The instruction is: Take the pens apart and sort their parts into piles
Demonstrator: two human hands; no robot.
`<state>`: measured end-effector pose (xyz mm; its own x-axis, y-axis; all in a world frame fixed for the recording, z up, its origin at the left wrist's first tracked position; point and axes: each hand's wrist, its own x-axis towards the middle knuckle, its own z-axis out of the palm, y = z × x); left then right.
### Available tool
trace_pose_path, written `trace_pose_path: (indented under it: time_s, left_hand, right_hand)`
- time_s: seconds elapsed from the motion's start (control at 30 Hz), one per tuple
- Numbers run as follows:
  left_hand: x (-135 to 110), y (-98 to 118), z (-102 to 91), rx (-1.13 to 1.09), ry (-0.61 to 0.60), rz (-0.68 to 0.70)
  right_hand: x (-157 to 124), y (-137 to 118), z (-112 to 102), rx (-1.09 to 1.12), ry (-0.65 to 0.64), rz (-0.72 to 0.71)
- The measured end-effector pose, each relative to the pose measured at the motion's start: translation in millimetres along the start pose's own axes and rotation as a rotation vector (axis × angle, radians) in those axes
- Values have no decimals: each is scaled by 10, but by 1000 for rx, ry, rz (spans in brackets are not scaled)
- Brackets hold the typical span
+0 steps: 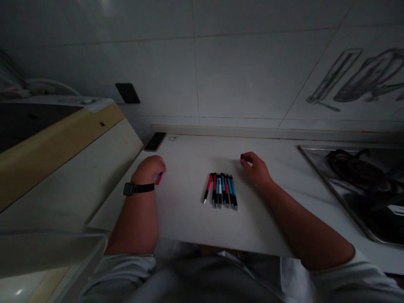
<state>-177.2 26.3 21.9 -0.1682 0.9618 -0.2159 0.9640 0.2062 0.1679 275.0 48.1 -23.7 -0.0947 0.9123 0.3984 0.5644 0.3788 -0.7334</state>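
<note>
My left hand (150, 165), a watch on its wrist, is closed at the left of the counter. A red pen barrel (159, 179) sticks out below its fingers; the rest of the piece is hidden by the hand. My right hand (256, 169) pinches a small black pen part (242, 156) between thumb and fingertips. A thin pale line rises from that part, too faint to make out. Between my hands lies a row of several click pens (220, 189) with red, blue and white barrels, black grips and silver tips towards me. One red pen (208, 188) lies slightly apart, at the row's left.
A dark phone (155, 142) lies at the back left, with a small ring-like item (173, 138) beside it. Along the left stands a cabinet or appliance side (116, 151). A gas stove (362, 185) is set into the counter (189, 223) at the right. Behind rises a tiled wall (240, 75).
</note>
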Motion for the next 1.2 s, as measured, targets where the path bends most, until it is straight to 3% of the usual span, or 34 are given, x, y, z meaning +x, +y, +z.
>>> trace_pose_path:
  time_s: [0.13,0.2,0.3,0.47,0.63,0.77,1.0,1.2]
  left_hand:
    - [-13,91,-3,-76,164,43]
    - [-41,274,15,-205,248,123]
    - [-133,693,87,-405,320,347]
    - [-370,1409,270,-757,239,576]
    - [-529,1836,368,-816,121,717]
    - [-545,1933,443,-839,144,698]
    - [-473,1884,604,-911,135,698]
    - [-419,1780,629,-879,237,663]
  right_hand:
    - [24,-33,23,222,-19,72]
    - [37,-60,38,324,-30,105]
    - [28,-130,73,468,-51,145]
    - [-63,-322,155,676,-132,172]
    - [-149,-490,193,791,-213,157]
    - [-168,-511,209,825,-233,169]
    - [-183,-484,260,861,-253,189]
    - [-156,-469,190,864,-141,277]
